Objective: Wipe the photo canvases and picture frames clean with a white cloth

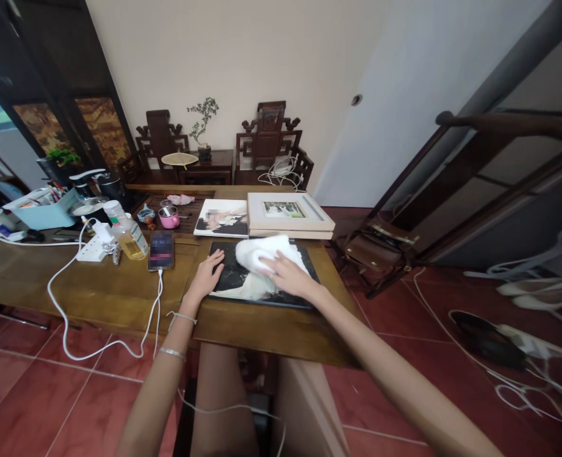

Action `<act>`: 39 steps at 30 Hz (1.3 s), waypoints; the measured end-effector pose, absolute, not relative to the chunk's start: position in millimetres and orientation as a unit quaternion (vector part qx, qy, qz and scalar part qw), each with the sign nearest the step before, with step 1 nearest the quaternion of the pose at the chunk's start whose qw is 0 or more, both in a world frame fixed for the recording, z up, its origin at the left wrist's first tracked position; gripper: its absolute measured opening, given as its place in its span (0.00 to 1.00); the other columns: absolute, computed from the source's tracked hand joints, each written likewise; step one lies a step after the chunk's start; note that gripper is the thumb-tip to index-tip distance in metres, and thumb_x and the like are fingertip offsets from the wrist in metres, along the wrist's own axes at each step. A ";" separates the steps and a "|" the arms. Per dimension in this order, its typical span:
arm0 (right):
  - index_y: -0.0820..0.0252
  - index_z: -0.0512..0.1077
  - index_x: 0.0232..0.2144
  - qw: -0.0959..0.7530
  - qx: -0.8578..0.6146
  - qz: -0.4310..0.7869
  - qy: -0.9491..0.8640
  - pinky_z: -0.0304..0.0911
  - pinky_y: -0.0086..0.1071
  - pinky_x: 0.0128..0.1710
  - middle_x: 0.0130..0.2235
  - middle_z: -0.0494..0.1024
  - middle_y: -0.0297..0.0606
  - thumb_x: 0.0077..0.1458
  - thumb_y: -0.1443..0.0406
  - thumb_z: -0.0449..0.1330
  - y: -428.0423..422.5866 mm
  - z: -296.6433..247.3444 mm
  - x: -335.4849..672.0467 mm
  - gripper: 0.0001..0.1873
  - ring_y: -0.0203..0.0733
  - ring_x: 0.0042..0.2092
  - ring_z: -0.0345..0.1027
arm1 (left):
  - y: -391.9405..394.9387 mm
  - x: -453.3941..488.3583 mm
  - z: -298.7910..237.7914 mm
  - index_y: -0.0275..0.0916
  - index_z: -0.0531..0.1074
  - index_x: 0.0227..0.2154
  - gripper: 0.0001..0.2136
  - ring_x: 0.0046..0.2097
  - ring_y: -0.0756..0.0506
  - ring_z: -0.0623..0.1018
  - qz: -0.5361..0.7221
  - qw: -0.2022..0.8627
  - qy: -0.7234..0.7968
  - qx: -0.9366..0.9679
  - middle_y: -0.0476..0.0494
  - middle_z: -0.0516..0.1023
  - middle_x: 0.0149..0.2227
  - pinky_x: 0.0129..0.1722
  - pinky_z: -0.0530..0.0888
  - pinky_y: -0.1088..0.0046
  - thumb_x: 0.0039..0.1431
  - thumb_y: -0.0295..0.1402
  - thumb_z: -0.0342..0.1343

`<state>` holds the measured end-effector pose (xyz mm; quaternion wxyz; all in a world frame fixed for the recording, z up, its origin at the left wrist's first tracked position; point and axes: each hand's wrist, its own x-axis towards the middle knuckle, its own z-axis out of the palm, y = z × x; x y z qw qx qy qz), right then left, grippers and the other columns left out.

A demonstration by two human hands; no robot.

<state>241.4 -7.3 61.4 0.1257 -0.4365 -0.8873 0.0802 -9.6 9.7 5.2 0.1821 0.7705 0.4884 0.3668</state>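
A dark photo panel (233,293) with a pale figure or dress in its picture lies flat on the wooden table. My left hand (207,271) rests on its left edge with the fingers spread flat. Bunched under my right hand (287,273) is a white cloth (256,252), pressed on the upper middle of the panel. The cloth and my right hand cover much of the picture. Just behind the panel lie a white-bordered photo print (221,218) and a pale boxed frame (290,219) with a small photo in it.
To the left are a charging phone (161,251), a bottle of yellowish liquid (129,231), a white power strip (94,244), a pink cup (169,217) and a light blue bin (47,211). A white cable (64,330) hangs over the table's front edge. A dark wooden chair (380,241) stands right.
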 end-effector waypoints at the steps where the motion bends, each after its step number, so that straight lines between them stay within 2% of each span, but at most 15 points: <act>1: 0.58 0.68 0.49 0.129 -0.447 0.072 -0.882 0.49 0.49 0.58 0.52 0.73 0.45 0.63 0.60 0.43 7.2 60.1 237.2 0.19 0.52 0.55 0.63 | 9.5 -9.7 5.7 0.38 0.70 0.51 0.17 0.61 0.43 0.64 0.366 0.181 0.488 0.771 0.40 0.68 0.57 0.61 0.60 0.58 0.61 0.31 0.46; 6: 0.62 0.68 0.49 0.139 -0.456 0.062 -0.877 0.45 0.56 0.57 0.55 0.69 0.49 0.63 0.61 0.43 20.7 56.1 222.4 0.19 0.54 0.61 0.52 | 9.3 -10.3 5.9 0.37 0.70 0.51 0.17 0.61 0.43 0.64 0.369 0.182 0.492 0.767 0.39 0.68 0.57 0.62 0.59 0.58 0.61 0.31 0.47; 8: 0.62 0.68 0.48 0.140 -0.432 0.070 -0.888 0.42 0.58 0.58 0.55 0.69 0.49 0.63 0.63 0.45 -3.1 54.8 222.0 0.18 0.54 0.63 0.48 | 9.5 -10.2 5.1 0.36 0.70 0.51 0.17 0.61 0.42 0.64 0.369 0.184 0.493 0.766 0.38 0.68 0.57 0.62 0.59 0.57 0.61 0.31 0.47; 13: 0.57 0.70 0.45 0.133 -0.346 0.109 -0.922 0.37 0.58 0.61 0.51 0.73 0.44 0.59 0.69 0.47 -85.9 57.4 231.2 0.16 0.50 0.64 0.45 | 9.4 -9.1 4.2 0.38 0.70 0.51 0.16 0.61 0.43 0.64 0.374 0.184 0.493 0.764 0.41 0.68 0.57 0.62 0.59 0.59 0.61 0.32 0.47; 15: 0.57 0.70 0.45 0.129 -0.332 0.118 -0.927 0.38 0.57 0.62 0.49 0.74 0.44 0.57 0.69 0.49 -103.3 59.2 236.2 0.15 0.49 0.64 0.45 | 9.4 -8.7 4.4 0.37 0.70 0.50 0.16 0.61 0.43 0.64 0.371 0.185 0.492 0.765 0.40 0.68 0.57 0.62 0.59 0.60 0.61 0.31 0.47; 18: 0.58 0.70 0.45 0.136 -0.332 0.111 -0.927 0.41 0.53 0.62 0.53 0.71 0.45 0.58 0.67 0.50 -94.6 58.3 240.4 0.15 0.48 0.63 0.49 | 9.3 -8.7 4.3 0.34 0.70 0.51 0.17 0.62 0.43 0.63 0.366 0.184 0.493 0.768 0.37 0.68 0.57 0.62 0.58 0.60 0.61 0.31 0.46; 24: 0.59 0.67 0.51 0.141 -0.416 0.065 -0.896 0.42 0.51 0.60 0.56 0.69 0.45 0.64 0.60 0.45 -1.4 52.6 219.8 0.19 0.49 0.61 0.53 | 10.1 -10.9 2.9 0.37 0.69 0.52 0.17 0.61 0.44 0.63 0.360 0.186 0.493 0.770 0.39 0.67 0.58 0.62 0.57 0.59 0.62 0.32 0.46; 28: 0.61 0.65 0.54 0.133 -0.457 0.043 -0.878 0.42 0.54 0.58 0.58 0.66 0.50 0.64 0.60 0.44 32.9 52.0 195.7 0.21 0.52 0.63 0.49 | 11.3 -12.4 2.4 0.38 0.69 0.52 0.17 0.62 0.44 0.63 0.366 0.189 0.488 0.770 0.41 0.66 0.58 0.63 0.57 0.59 0.61 0.32 0.46; 34: 0.61 0.70 0.49 0.134 -0.408 0.060 -0.901 0.40 0.56 0.59 0.52 0.71 0.49 0.62 0.63 0.46 -29.7 54.5 195.5 0.18 0.52 0.63 0.48 | 11.7 -11.9 2.4 0.39 0.69 0.52 0.17 0.62 0.44 0.63 0.368 0.192 0.485 0.770 0.42 0.67 0.58 0.62 0.58 0.59 0.61 0.31 0.46; 39: 0.58 0.71 0.44 0.132 -0.351 0.102 -0.921 0.39 0.54 0.61 0.53 0.71 0.47 0.59 0.67 0.48 -96.8 61.7 223.8 0.14 0.49 0.63 0.48 | 10.4 -10.3 3.4 0.37 0.70 0.51 0.17 0.61 0.44 0.64 0.371 0.183 0.489 0.768 0.40 0.68 0.58 0.62 0.59 0.60 0.61 0.31 0.46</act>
